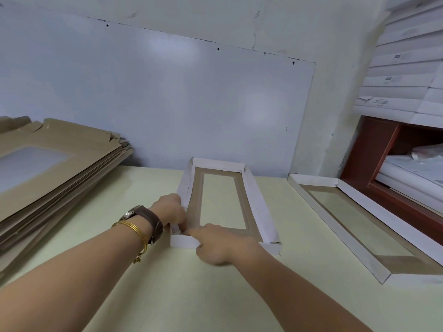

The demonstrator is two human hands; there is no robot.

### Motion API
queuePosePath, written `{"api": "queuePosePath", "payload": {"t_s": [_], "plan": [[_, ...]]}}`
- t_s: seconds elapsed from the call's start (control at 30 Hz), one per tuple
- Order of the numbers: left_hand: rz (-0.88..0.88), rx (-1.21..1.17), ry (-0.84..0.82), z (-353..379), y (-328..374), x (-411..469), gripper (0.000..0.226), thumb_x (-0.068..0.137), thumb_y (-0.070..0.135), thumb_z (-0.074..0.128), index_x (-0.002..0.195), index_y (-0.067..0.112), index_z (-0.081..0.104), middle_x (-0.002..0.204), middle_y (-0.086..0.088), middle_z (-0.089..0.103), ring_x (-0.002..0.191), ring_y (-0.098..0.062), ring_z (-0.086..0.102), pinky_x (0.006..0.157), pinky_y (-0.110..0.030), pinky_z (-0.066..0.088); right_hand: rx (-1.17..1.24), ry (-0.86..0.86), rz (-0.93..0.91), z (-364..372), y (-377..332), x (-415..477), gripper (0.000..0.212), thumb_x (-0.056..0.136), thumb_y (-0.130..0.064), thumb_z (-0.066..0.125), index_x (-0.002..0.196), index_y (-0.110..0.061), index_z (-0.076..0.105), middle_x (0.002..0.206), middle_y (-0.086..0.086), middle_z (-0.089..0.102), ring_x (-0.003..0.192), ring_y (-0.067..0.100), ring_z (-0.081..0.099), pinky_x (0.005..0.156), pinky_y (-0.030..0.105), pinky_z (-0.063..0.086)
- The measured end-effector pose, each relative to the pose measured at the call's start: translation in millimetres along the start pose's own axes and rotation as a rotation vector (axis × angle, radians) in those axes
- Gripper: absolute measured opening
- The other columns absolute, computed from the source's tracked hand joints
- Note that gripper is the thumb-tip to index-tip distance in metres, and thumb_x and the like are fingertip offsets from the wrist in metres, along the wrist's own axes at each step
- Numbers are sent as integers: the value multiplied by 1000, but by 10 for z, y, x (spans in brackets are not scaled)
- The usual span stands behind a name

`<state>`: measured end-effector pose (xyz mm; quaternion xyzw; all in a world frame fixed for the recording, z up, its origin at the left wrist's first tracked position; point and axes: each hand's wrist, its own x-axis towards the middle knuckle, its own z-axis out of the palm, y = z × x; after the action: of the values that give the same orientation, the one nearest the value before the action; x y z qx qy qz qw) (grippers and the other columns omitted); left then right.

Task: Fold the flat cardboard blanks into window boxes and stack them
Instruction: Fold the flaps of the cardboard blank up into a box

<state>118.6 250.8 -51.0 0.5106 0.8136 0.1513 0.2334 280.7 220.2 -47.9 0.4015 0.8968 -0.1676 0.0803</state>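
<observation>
A half-formed window box (254, 200) lies in the middle of the pale table, brown inside with white raised walls and a clear window. My left hand (170, 209) pinches the box's near left corner where the side wall meets the front flap. My right hand (218, 243) grips the white front flap (182, 241) at the near edge, fingers curled over it. The box's near right corner stands loose and unfolded. A tall pile of flat brown blanks (60, 164) with windows lies at the left. One finished window box (359, 212) sits to the right.
The pale table (191, 295) meets a grey-white wall panel (167, 104) behind. At the right stands a red-brown shelf unit (369, 152) holding white papers, with stacked white flat boxes (402, 75) above it. A watch and gold bangles circle my left wrist.
</observation>
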Motion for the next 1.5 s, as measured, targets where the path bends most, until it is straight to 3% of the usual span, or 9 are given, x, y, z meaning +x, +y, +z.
{"api": "queuePosePath", "payload": {"t_s": [0.27, 0.43, 0.6, 1.0, 1.37, 1.5], "plan": [[10, 45, -8, 6, 45, 3, 34, 69, 5, 76, 78, 15, 45, 87, -7, 53, 86, -30, 63, 78, -37, 59, -33, 1, 8, -6, -30, -13, 63, 91, -8, 37, 146, -38, 30, 123, 14, 48, 110, 35, 51, 93, 48, 47], [36, 139, 35, -4, 112, -50, 18, 72, 3, 61, 77, 13, 47, 79, -6, 54, 72, -23, 58, 65, -27, 54, -32, 11, -5, -18, -56, -2, 62, 90, -7, 38, 144, -38, 33, 121, 11, 49, 106, 33, 52, 89, 47, 50], [100, 246, 102, 40, 173, -123, 13, 76, 9, 56, 74, 16, 45, 77, -2, 50, 76, -21, 55, 63, -25, 45, -47, 20, -12, 8, -65, 23, 62, 91, -8, 39, 146, -38, 34, 127, 13, 49, 112, 35, 52, 94, 48, 49], [137, 349, 207, 117, 202, -198, 9, 77, 14, 56, 73, 16, 48, 71, 1, 48, 76, -21, 55, 64, -26, 45, -49, 55, -21, 64, -35, 60, 61, 91, -10, 39, 145, -40, 36, 128, 13, 47, 115, 36, 49, 96, 49, 47], [150, 367, 194, 103, 198, -169, 17, 75, 23, 60, 66, 16, 47, 69, -1, 51, 67, -19, 53, 56, -25, 41, -42, 119, -91, 133, 51, 92, 63, 92, -10, 39, 146, -41, 34, 131, 7, 38, 117, 32, 36, 99, 47, 41], [152, 369, 193, 107, 193, -154, 16, 76, 23, 57, 66, 17, 47, 68, 0, 50, 63, -17, 51, 57, -25, 41, -30, 143, -98, 155, 59, 122, 52, 96, -22, 39, 144, -43, 35, 128, 9, 38, 118, 34, 37, 101, 47, 38]]}}
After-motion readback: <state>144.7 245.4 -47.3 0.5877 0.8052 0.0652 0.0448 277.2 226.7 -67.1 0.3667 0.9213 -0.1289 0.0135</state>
